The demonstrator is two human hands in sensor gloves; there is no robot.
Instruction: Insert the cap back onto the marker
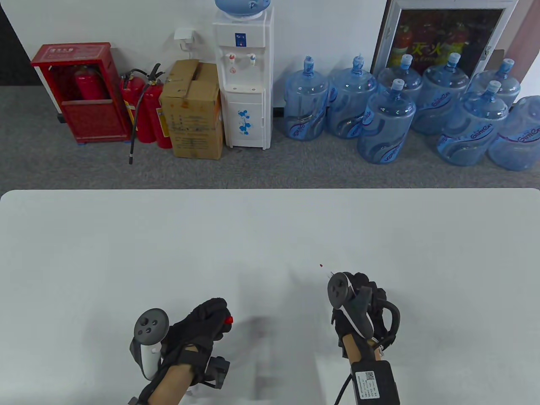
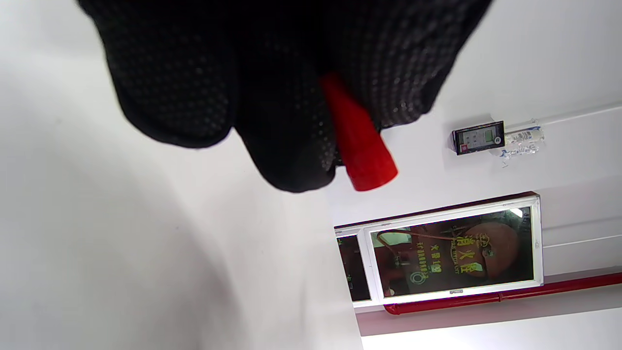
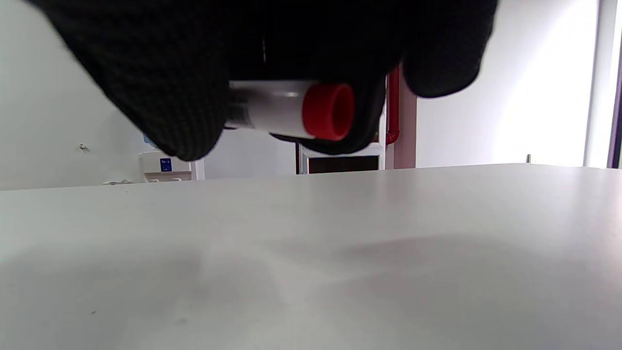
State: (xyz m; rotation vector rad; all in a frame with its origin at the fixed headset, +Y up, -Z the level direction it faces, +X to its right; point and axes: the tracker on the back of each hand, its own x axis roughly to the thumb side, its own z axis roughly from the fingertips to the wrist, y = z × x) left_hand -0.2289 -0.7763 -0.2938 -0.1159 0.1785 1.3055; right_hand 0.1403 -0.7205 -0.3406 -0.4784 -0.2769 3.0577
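The left hand (image 1: 198, 333) is curled around the red marker cap (image 2: 357, 141), which is pinched between its gloved fingers (image 2: 286, 146). In the left wrist view the wider end of the cap sticks out just past the fingertips, and in the table view only a small red tip shows at the right side of those fingers. The right hand (image 1: 358, 308) grips the marker (image 3: 286, 109), its fingers (image 3: 155, 92) wrapped over the white barrel so that a red end pokes out beyond them. In the right wrist view the marker lies roughly level, held clear above the white surface (image 1: 270, 236). A tiny red speck up and to the left of the right fingers in the table view may be the marker's tip, though it is too small to be sure. The two hands are well apart, the cap-holding fingers lower and to the left of the marker-holding ones, and cap and marker do not touch.
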